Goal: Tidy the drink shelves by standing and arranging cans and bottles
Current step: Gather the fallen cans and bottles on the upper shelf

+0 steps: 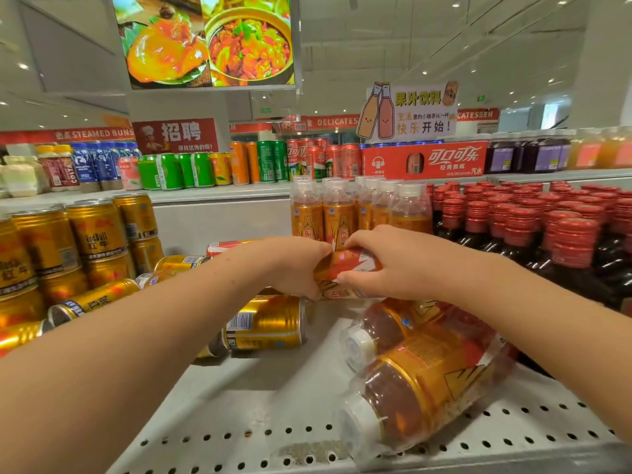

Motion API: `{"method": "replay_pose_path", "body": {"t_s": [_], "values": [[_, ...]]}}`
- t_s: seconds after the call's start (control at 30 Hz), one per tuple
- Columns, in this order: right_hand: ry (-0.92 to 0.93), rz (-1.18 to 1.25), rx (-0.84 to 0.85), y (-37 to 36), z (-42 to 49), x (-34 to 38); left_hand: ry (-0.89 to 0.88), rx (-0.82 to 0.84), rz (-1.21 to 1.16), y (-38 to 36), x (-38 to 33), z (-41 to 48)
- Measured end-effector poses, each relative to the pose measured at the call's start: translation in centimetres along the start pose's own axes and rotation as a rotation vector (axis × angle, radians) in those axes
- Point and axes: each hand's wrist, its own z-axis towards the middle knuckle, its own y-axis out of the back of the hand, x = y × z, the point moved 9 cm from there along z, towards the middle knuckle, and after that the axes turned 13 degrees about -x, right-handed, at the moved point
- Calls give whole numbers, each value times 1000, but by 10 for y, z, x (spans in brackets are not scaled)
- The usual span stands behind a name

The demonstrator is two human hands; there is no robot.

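Risk: the orange-labelled bottle [349,268] is gripped on its glossy film label, which is judged slippery. If the grip is loosened while the bottle is turned upright, it could be dropped onto the fallen gold can [266,325] just below the left hand [294,265], or onto the wrapped bottles [420,367] lying under the right forearm. A row of standing bottles [342,213] is located directly behind both hands, and it could be toppled by a forward push. The red-capped dark bottles [564,234] beside the right forearm could be knocked by a sideways sweep. Cans lying loose on the shelf [239,422] may be set rolling if nudged.

Hands: the left hand is curled round one end of the bottle. The right hand [396,261] is curled over the other end, with the thumb pressed against the label from the near side. Nothing else is held. The bottle is held on its side between the two hands. Whether it rests on the shelf cannot be told.
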Motion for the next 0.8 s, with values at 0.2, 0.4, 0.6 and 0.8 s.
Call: {"method": "replay_pose_path", "body": {"t_s": [0.2, 0.4, 0.6, 0.8], "values": [[-28, -61, 92, -19, -2, 10, -30, -4, 67, -8, 11, 1], [-45, -116, 117, -19, 4, 11, 11, -65, -117, -2, 20, -9], [36, -18, 15, -2, 8, 40, 65, -206, -91, 47, 57, -76], [200, 182, 109, 1, 2, 109, 149, -128, -133, 56, 93, -165]]}}
